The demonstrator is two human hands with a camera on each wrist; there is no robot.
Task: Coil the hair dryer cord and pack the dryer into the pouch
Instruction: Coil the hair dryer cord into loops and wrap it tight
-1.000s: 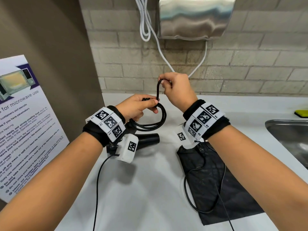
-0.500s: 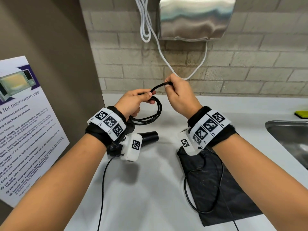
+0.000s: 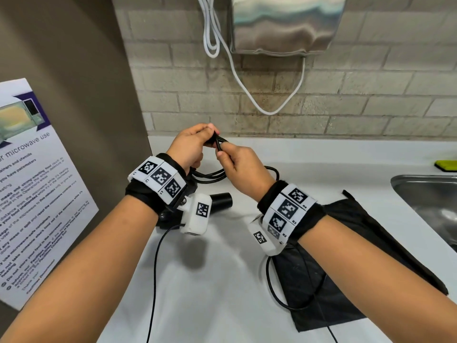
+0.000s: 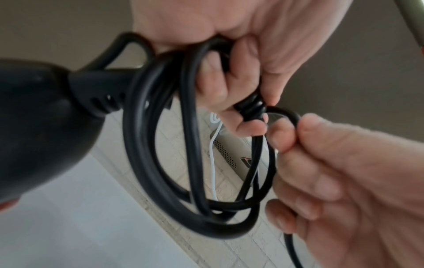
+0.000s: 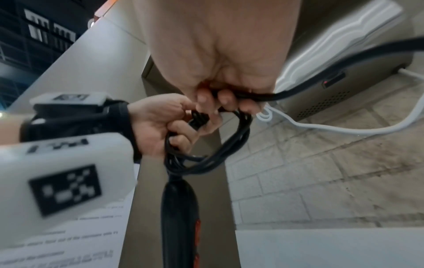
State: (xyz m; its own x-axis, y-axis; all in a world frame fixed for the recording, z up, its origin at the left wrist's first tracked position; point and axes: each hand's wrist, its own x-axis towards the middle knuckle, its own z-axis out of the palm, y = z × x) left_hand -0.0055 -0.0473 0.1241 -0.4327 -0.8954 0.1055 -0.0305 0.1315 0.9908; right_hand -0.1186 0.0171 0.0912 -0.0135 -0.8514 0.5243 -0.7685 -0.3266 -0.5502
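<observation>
My left hand (image 3: 195, 144) grips a bundle of black cord loops (image 3: 210, 175) above the white counter, fingers curled round them (image 4: 229, 76). The black hair dryer (image 3: 221, 201) hangs below that hand, its nozzle showing past the wrist camera; its body fills the left of the left wrist view (image 4: 36, 116). My right hand (image 3: 237, 162) pinches a strand of the cord (image 4: 284, 112) right beside the left fingers. The free cord (image 3: 272, 276) trails under my right wrist over the flat black pouch (image 3: 351, 268). In the right wrist view both hands meet on the coil (image 5: 206, 154).
A steel hand dryer (image 3: 284, 23) with a white cable (image 3: 247, 78) hangs on the brick wall ahead. A steel sink (image 3: 427, 206) lies at the right, a yellow-green sponge (image 3: 445, 165) behind it. A microwave notice (image 3: 32, 194) is posted on the brown wall at the left.
My right hand has come down and left with a strand, meeting the left hand. The left hand rose slightly with the coil, which gained a loop.
</observation>
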